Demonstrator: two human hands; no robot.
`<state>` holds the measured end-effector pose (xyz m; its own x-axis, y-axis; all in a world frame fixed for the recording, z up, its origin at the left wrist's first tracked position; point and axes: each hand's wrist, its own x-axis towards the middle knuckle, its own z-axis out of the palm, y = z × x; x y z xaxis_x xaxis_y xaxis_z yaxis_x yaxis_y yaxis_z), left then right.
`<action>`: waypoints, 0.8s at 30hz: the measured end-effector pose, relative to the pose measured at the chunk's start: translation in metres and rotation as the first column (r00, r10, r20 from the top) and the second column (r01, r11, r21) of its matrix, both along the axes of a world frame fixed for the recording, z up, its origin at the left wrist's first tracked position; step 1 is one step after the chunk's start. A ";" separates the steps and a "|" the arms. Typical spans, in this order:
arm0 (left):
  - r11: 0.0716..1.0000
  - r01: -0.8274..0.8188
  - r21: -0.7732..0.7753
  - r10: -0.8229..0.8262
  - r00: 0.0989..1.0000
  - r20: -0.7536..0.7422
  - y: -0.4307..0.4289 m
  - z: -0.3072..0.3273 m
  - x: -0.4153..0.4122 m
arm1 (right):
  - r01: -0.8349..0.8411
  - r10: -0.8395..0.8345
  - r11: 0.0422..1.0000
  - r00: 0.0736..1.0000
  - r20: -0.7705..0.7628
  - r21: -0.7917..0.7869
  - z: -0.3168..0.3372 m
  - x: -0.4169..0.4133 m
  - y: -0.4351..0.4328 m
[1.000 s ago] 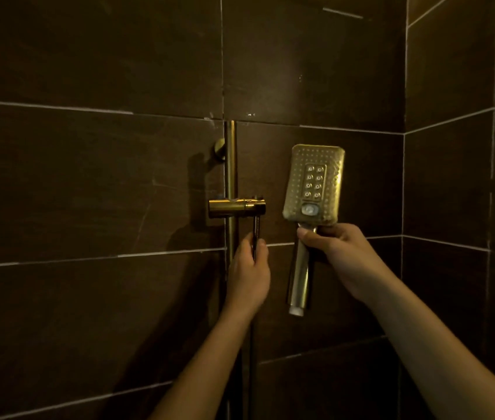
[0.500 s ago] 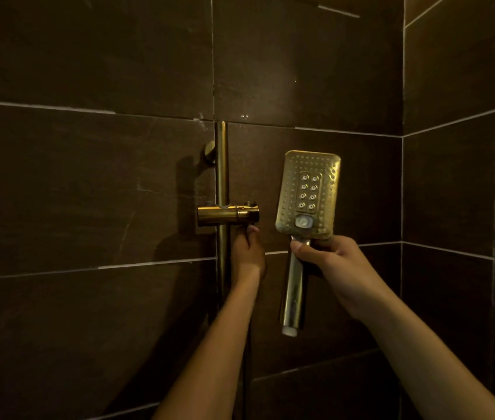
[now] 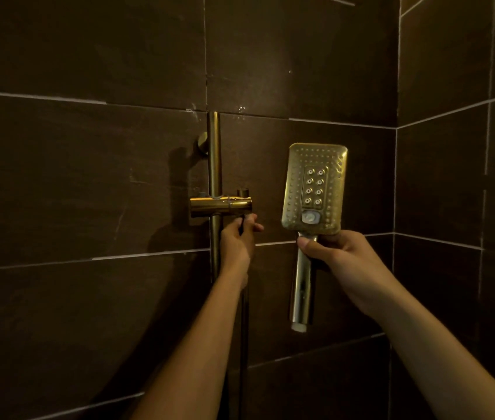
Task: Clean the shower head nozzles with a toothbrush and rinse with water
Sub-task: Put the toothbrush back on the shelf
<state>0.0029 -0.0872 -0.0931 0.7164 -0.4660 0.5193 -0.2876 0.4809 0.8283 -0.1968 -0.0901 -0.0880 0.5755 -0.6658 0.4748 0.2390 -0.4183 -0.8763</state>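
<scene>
The right hand (image 3: pixel 343 262) is clamped on the handle of the shower head (image 3: pixel 314 189), held upright just right of the holder (image 3: pixel 221 206), nozzles facing the camera. The left hand (image 3: pixel 238 241) grips the hose (image 3: pixel 244 328) just below the holder. No toothbrush visible; probable next move: fetch one before scrubbing

This is a bathroom shower stall, dimly lit. Large dark brown wall tiles (image 3: pixel 88 177) with pale grout lines cover two walls that meet at an inside corner (image 3: pixel 396 177) on the right. A brass-coloured vertical slide rail (image 3: pixel 214 159) is fixed to the tiled wall, with a sliding holder bracket (image 3: pixel 220 206) clamped on it. A matching rectangular shower head (image 3: pixel 314 186), its face studded with nozzles, is out of the bracket.
</scene>
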 end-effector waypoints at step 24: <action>0.938 0.218 -0.271 -0.305 0.890 -0.339 -0.029 0.011 -0.005 | 0.068 -0.072 0.992 0.997 -0.032 -0.110 -0.006 -0.023 0.004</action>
